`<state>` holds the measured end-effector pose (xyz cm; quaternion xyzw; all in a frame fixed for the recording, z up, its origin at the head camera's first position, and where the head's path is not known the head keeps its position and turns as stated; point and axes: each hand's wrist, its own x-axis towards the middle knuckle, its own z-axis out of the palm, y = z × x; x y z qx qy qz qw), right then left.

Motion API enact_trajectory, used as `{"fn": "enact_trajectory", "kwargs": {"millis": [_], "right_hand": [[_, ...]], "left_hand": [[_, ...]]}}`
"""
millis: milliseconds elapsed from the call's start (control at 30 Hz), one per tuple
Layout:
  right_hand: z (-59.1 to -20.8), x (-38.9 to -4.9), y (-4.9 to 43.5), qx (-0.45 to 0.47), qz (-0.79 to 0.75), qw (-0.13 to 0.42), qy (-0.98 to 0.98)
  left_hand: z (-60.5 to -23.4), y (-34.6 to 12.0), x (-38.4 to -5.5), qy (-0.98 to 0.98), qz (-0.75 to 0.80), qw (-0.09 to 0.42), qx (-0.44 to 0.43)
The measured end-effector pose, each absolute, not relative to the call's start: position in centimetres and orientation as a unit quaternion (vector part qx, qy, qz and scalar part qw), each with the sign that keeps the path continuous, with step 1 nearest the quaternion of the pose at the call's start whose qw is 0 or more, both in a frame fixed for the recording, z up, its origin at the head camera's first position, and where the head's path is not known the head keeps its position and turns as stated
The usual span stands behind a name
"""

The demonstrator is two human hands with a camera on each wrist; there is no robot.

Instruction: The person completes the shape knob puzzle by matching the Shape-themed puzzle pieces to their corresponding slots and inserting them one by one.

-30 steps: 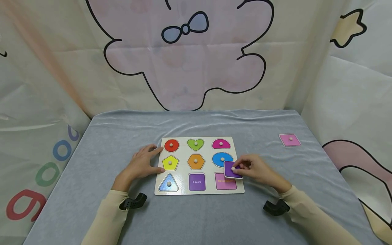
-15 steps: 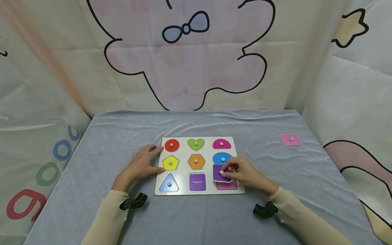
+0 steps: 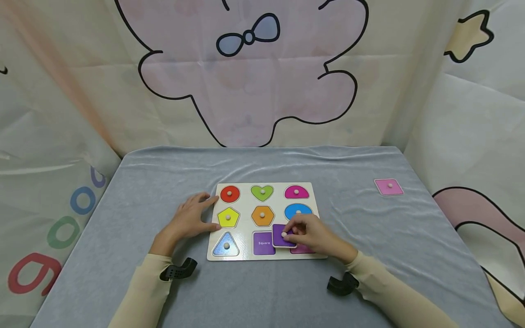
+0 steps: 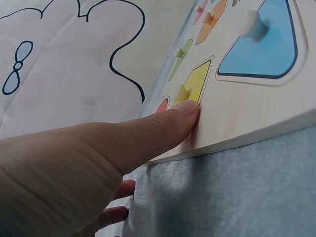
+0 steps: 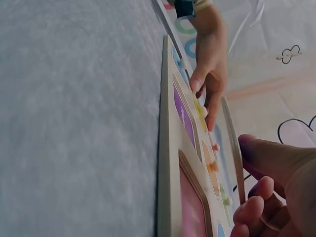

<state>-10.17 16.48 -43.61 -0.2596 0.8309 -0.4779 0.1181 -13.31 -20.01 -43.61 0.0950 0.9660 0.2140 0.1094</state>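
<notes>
A wooden knob puzzle board (image 3: 246,232) lies on the cloth with coloured shapes in several of its recesses. My right hand (image 3: 317,234) pinches the knob of a purple square puzzle piece (image 3: 280,239), held above the board between the square recess (image 3: 262,243) and the pink rectangle recess (image 3: 302,249). In the right wrist view this piece (image 5: 234,148) appears edge-on, apart from the board. My left hand (image 3: 189,218) rests at the board's left edge, fingers spread. Its thumb (image 4: 173,123) lies on the board's surface beside the yellow pentagon (image 4: 193,84).
A pink puzzle piece (image 3: 388,187) with a knob lies on the grey cloth (image 3: 348,173) toward the back right. Printed fabric walls (image 3: 246,105) stand behind the table and at both sides. A blue triangle (image 3: 225,246) sits in the board's front left recess.
My right hand has carried the purple square piece leftward and slightly nearer, from over the rectangle recess toward the square recess. The left hand stays in place on the board.
</notes>
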Motion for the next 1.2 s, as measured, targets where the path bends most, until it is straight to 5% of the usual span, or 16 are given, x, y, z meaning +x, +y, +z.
{"fn": "enact_trajectory", "kwargs": {"millis": [1200], "right_hand": [[-44.3, -9.5, 11.7, -0.259, -0.409, 0.125, 0.866]], "left_hand": [[-43.7, -20.3, -13.4, 0.965, 0.216, 0.108, 0.099]]}}
